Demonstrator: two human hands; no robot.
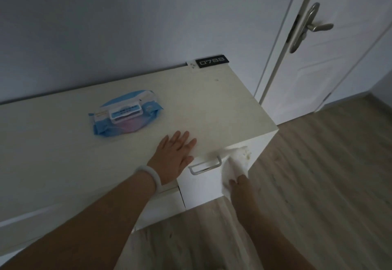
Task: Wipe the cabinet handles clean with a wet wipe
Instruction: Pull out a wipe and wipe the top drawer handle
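Just right of the handle (205, 165), right hand (238, 182) grips wipe (234, 164).

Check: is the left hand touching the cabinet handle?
Apart. The head view shows the left hand flat on the cabinet top, with a strip of white drawer front between its fingers and the cabinet handle.
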